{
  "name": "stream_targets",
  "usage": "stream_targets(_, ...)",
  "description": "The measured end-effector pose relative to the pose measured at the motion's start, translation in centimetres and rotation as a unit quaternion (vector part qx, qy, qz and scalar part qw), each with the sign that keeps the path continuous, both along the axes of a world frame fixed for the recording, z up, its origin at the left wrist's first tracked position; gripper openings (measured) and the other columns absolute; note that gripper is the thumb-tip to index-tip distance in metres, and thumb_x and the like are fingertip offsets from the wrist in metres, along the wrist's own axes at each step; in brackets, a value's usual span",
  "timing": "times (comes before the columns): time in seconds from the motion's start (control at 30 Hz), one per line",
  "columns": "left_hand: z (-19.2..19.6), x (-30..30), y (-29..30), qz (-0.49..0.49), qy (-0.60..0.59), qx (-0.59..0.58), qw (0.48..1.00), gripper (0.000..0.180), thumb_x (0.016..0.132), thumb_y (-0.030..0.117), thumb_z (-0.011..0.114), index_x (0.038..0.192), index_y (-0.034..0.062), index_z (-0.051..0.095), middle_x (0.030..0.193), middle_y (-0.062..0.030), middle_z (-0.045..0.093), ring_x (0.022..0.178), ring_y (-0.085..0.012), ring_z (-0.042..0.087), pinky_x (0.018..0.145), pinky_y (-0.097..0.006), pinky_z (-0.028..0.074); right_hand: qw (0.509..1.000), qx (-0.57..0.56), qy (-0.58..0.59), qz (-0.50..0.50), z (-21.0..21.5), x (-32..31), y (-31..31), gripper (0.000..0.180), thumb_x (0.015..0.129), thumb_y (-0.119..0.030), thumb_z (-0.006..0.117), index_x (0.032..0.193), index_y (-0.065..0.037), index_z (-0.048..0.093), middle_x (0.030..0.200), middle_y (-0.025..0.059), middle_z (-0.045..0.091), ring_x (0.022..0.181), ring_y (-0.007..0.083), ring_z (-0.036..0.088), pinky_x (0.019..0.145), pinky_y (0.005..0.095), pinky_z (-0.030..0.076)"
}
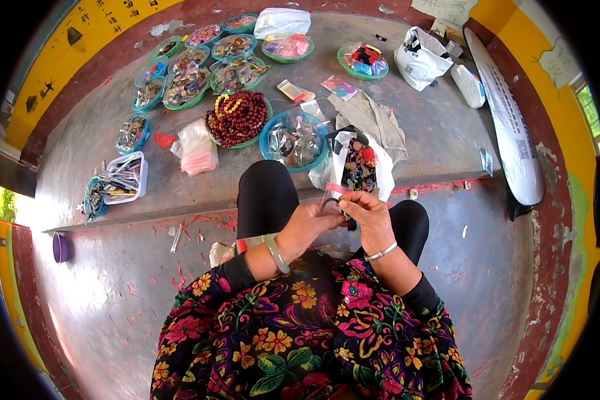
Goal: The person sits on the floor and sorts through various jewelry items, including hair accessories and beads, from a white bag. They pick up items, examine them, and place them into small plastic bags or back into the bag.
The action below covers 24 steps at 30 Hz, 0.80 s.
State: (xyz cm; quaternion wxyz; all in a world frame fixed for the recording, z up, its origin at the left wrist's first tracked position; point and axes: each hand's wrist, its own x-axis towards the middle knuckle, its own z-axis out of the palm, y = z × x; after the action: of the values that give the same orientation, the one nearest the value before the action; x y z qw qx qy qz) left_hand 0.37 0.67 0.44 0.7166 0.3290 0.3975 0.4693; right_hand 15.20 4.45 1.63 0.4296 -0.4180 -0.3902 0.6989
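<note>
- Both hands pinch one small clear bag [331, 195] with a pink strip along its top; the bag is held above the lap, between the knees, just below the step edge.
- Left hand [308, 225]: fingers closed on the bag's left side, thumb on top. A pale green bangle [275, 254] sits on this wrist.
- Right hand [368, 215]: fingers closed on the bag's right edge, at the pink strip. A silver bangle [381, 252] sits on this wrist.
- Far left on the step: a white tray [128, 175] of tools.
- Next right: a stack of clear bags [197, 148] with pink tops.
- Centre: a bowl of red and yellow beads [237, 117], touching a blue bowl [293, 141] of packed items.
- Just beyond the hands: a black embroidered pouch [359, 167] lying on white plastic.
- Far right: a white sack [421, 59], well apart from the hands.
</note>
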Motion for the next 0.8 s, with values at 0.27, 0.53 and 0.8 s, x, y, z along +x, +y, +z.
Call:
stream_targets(0.27, -1.2, 0.1, -0.1, 0.002, 0.023, 0.024, 0.999, 0.016, 0.08, 0.008, 0.064, 0.093, -0.0015, 0.062, 0.09, -0.0054, 0.063, 0.081, -0.0098, 0.057, 0.076, -0.022, 0.044, 1.0, 0.021, 0.011, -0.006, -0.7, 0.1, -0.1, 0.003, 0.078, -0.002, 0.064, 0.081, -0.001, 0.062, 0.074, -0.0014, 0.058, 0.066, 0.0052, 0.05, 0.061, 0.0187, 0.04)
stream_targets(0.53, -0.8, -0.8, -0.1, 0.068, -0.026, 0.034, 0.997, 0.018, 0.085, 0.01, 0.059, 0.097, -0.0022, 0.061, 0.092, -0.0058, 0.063, 0.085, -0.0096, 0.057, 0.078, -0.023, 0.045, 0.991, 0.115, -0.051, 0.043, -1.2, 0.6, 0.0, 0.004, 0.082, -0.003, 0.06, 0.08, 0.0, 0.06, 0.073, -0.0026, 0.056, 0.069, 0.0036, 0.048, 0.062, 0.0188, 0.039)
stream_targets(0.8, -1.0, -1.1, 0.0, 0.124, 0.035, 0.042, 0.991, 0.014, 0.085, 0.01, 0.059, 0.09, -0.0022, 0.064, 0.081, -0.0026, 0.063, 0.073, -0.0071, 0.055, 0.07, -0.021, 0.044, 0.997, 0.058, -0.021, 0.036, 0.1, 0.2, -0.4, 0.004, 0.08, -0.003, 0.063, 0.08, 0.0, 0.061, 0.075, -0.0033, 0.056, 0.068, 0.0033, 0.047, 0.062, 0.0181, 0.038)
